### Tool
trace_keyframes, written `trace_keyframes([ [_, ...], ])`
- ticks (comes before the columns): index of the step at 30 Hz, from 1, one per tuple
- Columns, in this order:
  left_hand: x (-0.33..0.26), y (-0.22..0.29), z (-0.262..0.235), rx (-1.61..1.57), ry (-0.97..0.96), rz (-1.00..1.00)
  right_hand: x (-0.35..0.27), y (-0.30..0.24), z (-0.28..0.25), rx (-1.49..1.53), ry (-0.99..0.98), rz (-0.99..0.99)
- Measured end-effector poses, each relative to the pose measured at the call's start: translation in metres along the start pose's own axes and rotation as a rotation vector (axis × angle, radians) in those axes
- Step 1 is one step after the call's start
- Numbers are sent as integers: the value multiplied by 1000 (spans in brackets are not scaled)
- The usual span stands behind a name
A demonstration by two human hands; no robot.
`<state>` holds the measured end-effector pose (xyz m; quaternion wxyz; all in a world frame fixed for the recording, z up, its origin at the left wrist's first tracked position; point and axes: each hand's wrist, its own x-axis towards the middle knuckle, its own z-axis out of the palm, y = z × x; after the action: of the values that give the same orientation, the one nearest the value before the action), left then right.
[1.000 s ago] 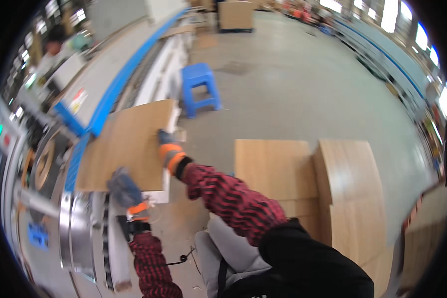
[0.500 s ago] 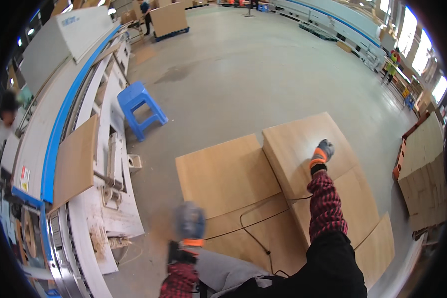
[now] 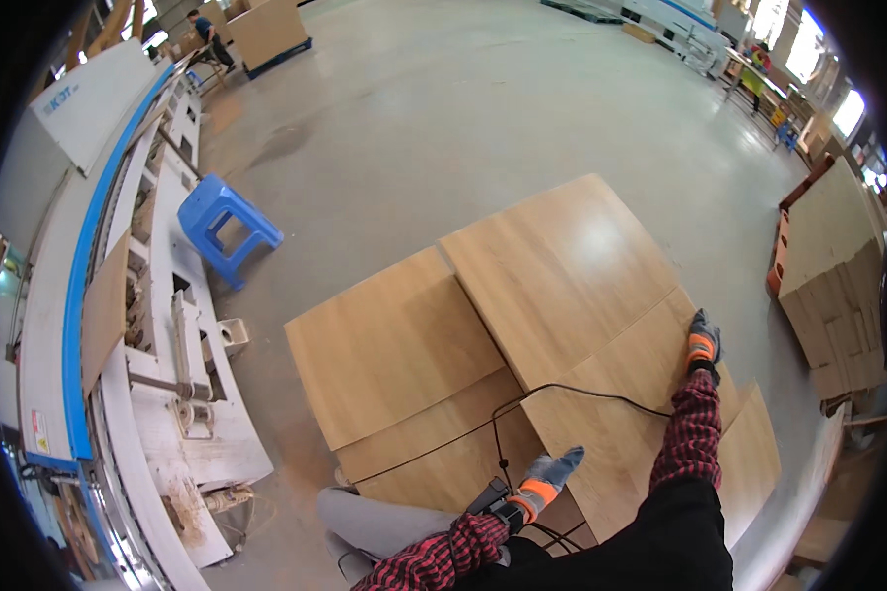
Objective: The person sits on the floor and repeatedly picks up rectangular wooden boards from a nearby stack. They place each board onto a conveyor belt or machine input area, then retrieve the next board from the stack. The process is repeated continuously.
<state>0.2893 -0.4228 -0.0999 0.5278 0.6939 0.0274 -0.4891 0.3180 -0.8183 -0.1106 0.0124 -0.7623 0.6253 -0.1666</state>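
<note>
The wood-grain near panel (image 3: pixel 611 433) lies flat on the closer part of the right-hand stack, its far edge meeting the far panel (image 3: pixel 562 266). Laying them edge to edge seems to keep the faces level and the outer edges within reach. The right hand (image 3: pixel 705 340), its arm stretched forward, sits at the near panel's right edge, probably to have a side to hold; whether its fingers clamp there I cannot tell. The left hand (image 3: pixel 554 471) is open, fingers straight and pointing rightward, by the panel's left side (contact is unclear). A black cord (image 3: pixel 601 393) arcs across to the right sleeve. The lower left stack (image 3: pixel 394 345) adjoins; beyond are a blue stool (image 3: pixel 222 222) and a long machine (image 3: pixel 168 424).
</note>
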Motion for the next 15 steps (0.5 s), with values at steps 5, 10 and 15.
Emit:
trace_keyframes([
  [5,37,-70,20,39,214,69,-26,-10,-10,-53,6,-170],
  [10,10,8,-67,414,1008,758,-54,-22,-13,-137,43,-200],
  [15,37,-8,-117,313,322,276,-87,-60,-35,-140,2,-322],
])
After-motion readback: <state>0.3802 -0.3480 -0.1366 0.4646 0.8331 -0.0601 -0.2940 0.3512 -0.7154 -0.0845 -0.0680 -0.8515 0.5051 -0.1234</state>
